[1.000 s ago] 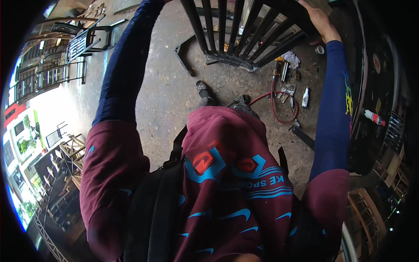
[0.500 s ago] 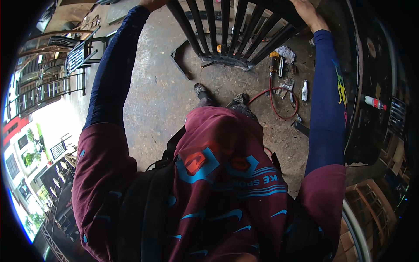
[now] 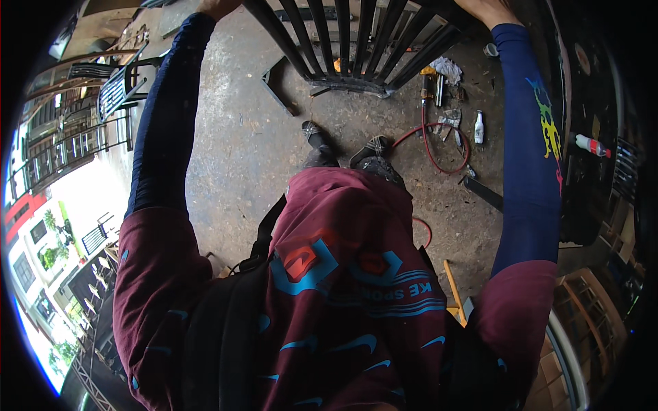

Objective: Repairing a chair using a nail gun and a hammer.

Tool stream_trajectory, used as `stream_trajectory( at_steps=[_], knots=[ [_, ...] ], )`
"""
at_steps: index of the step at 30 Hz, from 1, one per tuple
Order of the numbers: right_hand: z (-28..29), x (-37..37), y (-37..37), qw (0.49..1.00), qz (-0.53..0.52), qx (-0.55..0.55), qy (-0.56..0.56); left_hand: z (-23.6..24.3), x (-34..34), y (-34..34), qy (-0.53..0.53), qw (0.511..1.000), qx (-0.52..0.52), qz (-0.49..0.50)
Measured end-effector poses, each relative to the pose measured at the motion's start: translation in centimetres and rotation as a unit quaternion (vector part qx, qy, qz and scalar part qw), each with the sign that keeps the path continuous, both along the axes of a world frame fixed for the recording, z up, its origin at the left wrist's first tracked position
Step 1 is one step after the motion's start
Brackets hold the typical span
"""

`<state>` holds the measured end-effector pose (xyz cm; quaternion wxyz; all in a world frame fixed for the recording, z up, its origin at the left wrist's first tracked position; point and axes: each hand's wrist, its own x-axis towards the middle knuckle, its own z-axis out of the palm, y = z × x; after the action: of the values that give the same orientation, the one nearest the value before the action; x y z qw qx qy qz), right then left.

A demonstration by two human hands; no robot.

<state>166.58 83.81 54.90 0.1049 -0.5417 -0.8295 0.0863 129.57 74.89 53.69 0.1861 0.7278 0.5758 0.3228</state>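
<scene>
1. Dark slatted frame (image 3: 362, 41): 12 o'clock.
2. Left hand (image 3: 221, 6): 11 o'clock, cropped; grip cannot be told.
3. Right hand (image 3: 489, 11): 1 o'clock, at frame's edge; grip likewise unclear.
4. White bottle (image 3: 479, 129): 2 o'clock, on floor (image 3: 236, 137).

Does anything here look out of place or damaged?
The floor looks messy. A red hose lies looped near the right shoe and might trip someone; a crumpled white cloth, a bottle and an angled black piece are scattered around. The slatted frame's visible part shows no clear breakage.
</scene>
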Motion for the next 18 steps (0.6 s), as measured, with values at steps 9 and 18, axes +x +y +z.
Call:
stream_trajectory(
  at_steps=[9,18],
  knots=[
    [1.1,-3.2,-2.2,0.997,-0.045,-0.002,0.058,0.5,-0.6,-1.5,0.008,0.999,0.017,0.050],
    [1.4,-3.0,-1.9,0.996,-0.051,-0.066,0.014,2.0,-3.5,2.0,0.085,0.972,-0.214,-0.038]
  ],
)
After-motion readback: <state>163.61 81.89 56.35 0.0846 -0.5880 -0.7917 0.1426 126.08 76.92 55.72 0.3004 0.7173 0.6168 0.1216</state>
